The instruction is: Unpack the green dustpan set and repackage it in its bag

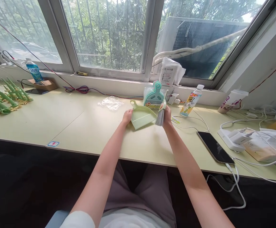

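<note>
A small pale green dustpan (141, 116) lies on the cream table (81, 126) in front of me. My left hand (127, 116) grips its left edge. My right hand (167, 114) holds a small brush (161, 111) with grey bristles upright at the dustpan's right side. Just behind them stands a bagged stack of teal dustpan sets (153, 95).
A crumpled clear plastic bag (111, 103) lies left of the dustpan. A drink bottle (190, 101), a phone (215, 147), a charger with white cables (237, 137) and a white bag (263, 142) sit at the right. Green brushes (5, 95) lie far left.
</note>
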`<state>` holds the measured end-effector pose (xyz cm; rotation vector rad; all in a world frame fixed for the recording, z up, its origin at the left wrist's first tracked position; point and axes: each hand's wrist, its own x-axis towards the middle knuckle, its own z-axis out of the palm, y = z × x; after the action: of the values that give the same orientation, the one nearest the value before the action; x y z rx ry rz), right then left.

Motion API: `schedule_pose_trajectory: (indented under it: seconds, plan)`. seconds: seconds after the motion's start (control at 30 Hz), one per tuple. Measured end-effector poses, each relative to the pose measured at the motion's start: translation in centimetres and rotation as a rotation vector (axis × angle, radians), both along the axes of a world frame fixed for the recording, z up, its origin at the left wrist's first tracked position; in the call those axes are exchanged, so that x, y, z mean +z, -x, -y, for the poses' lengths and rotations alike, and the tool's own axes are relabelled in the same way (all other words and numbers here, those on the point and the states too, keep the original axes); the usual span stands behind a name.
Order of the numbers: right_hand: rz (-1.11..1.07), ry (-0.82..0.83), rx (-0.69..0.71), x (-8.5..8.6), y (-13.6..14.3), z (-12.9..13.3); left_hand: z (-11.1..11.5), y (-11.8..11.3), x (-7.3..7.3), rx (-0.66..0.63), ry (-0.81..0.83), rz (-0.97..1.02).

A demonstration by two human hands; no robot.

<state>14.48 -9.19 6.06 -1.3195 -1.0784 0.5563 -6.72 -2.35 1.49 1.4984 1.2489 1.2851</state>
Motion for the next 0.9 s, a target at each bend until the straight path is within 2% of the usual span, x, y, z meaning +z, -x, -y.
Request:
schedule_pose_trajectory:
  seconds: [0.07,0.13,0.2,0.3,0.4,0.6,0.67,0.8,0.9]
  plan:
    - [0.269,0.047,-0.224,0.4,-1.9,0.1,-0.6,1.2,0.0,0.064,0.062,-0.009]
    - [0.555,0.166,-0.318,0.1,-3.3,0.3,-0.7,1.9,0.0,0.089,0.103,-0.050]
    - [0.780,0.303,-0.322,-0.7,-4.0,0.5,-0.4,2.0,0.1,0.105,0.096,-0.092]
    - [0.972,0.498,-0.276,-2.1,-3.8,0.4,0.2,1.6,0.3,0.140,0.039,-0.139]
    - [1.044,0.591,-0.235,-2.6,-3.2,0.3,0.8,1.3,0.6,0.135,0.034,-0.167]
    - [1.100,0.573,-0.210,-2.3,-2.3,0.5,1.1,1.5,0.9,0.109,0.000,-0.146]
    - [1.114,0.595,-0.204,-2.2,-2.2,0.6,1.2,1.5,0.9,0.110,-0.035,-0.263]
    - [1.133,0.642,-0.202,-2.1,-2.1,0.6,1.2,1.5,1.0,0.092,-0.100,-0.681]
    - [1.125,0.649,-0.220,-2.1,-2.3,0.5,1.4,1.5,1.2,0.111,-0.115,-0.813]
